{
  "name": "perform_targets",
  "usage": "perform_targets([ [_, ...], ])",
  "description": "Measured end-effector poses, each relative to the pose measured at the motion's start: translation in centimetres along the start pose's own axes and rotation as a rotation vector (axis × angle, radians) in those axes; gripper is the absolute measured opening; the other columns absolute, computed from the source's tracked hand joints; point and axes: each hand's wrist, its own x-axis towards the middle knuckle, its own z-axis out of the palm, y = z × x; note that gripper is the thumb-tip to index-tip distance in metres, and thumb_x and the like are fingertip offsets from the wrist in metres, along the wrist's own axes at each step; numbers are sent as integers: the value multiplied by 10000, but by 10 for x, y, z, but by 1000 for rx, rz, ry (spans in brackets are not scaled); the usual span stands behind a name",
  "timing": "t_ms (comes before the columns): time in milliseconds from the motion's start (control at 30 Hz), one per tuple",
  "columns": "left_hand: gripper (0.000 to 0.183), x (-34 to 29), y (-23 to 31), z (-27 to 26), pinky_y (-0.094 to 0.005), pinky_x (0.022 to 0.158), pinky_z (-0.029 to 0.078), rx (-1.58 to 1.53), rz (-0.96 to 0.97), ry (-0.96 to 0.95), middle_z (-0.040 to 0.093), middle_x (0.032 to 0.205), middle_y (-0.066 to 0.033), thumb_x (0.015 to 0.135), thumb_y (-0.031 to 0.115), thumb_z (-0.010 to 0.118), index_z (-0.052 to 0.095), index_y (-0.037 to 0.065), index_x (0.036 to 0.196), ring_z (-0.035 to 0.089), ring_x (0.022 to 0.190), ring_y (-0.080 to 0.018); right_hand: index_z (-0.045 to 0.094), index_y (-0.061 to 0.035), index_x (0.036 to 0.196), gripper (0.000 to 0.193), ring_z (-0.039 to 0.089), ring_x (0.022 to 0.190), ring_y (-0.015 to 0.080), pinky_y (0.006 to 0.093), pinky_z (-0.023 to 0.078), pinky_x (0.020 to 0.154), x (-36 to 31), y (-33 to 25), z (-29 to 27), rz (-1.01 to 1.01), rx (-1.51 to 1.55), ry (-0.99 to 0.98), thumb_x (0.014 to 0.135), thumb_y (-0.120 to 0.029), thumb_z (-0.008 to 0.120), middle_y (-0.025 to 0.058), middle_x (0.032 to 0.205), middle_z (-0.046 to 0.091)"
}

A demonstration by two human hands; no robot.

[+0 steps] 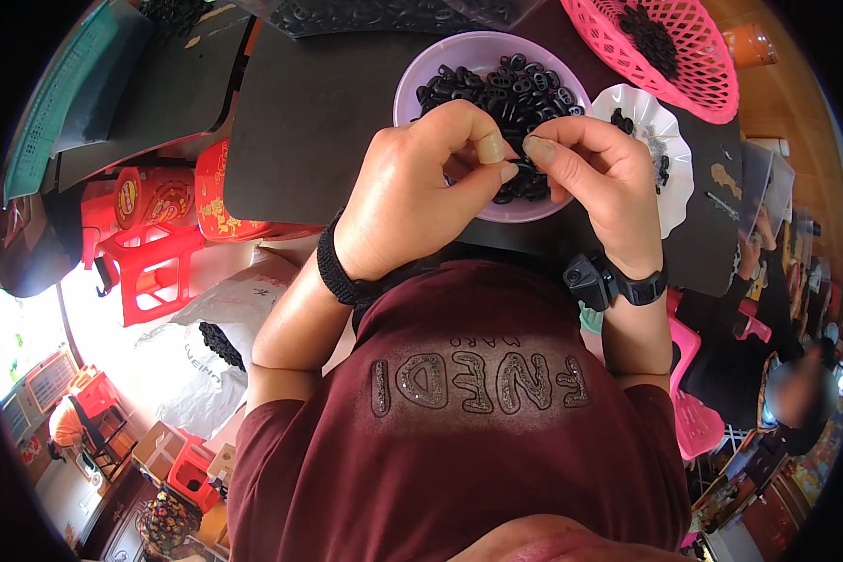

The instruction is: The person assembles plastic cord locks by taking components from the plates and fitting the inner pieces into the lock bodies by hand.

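My left hand [417, 183] is held over the near side of a lilac bowl [408, 86], closed with thumb and forefinger in a pinch; a pale finger cot covers one fingertip. Just to its right, my right hand [609, 178] is also closed in a pinch. Their fingertips almost meet. Anything between them is too small and dark to make out against the heap of small black oval plastic pieces with holes [482, 91] filling the bowl. Beside my right hand stands a white fluted dish [676, 192] with some black bits and a greyish pile, partly hidden by that hand.
The bowl rests on a dark table [300, 122]. A pink mesh basket [712, 80] with black pieces stands at the far right, a clear bin [347, 19] at the back. Red stools [150, 272] and a plastic bag [206, 347] are at left; another person [796, 393] sits at right.
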Motion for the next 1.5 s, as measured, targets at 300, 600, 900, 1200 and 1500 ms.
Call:
perform_targets([
  [300,178,1,3,0,-252,645,545,36,4,-19,691,822,-65,788,4,726,553,20,824,671,720,-123,715,-17,953,183,565,634,33,185,436,536,0,-1,0,-7,0,2,874,-182,717,10,780,686],
  [600,181,1,2,2,-249,642,544,15,-15,11,693,827,-67,787,3,727,550,23,818,676,727,-122,710,7,941,171,566,659,30,180,431,563,-1,-1,2,0,-26,-2,873,-149,714,12,769,679],
  [900,166,2,-6,4,-251,654,549,-174,-129,16,694,803,-56,795,19,724,561,20,828,689,745,-116,701,2,981,161,564,686,43,194,446,604,2,2,3,5,-4,-30,877,-120,709,2,813,669],
  [1200,229,6,0,-5,-216,621,526,-373,-268,-68,676,907,-100,836,-71,673,484,56,857,644,750,-109,688,-62,1091,408,602,614,106,237,480,562,-1,8,6,-480,-426,4,700,-18,796,43,768,627],
  [1500,271,8,6,-6,-205,556,505,-441,-338,-65,683,890,-109,827,-62,688,456,77,818,628,688,-100,700,-83,1079,425,621,602,124,248,493,554,-4,13,11,-569,-490,130,675,-11,808,39,720,629],
])
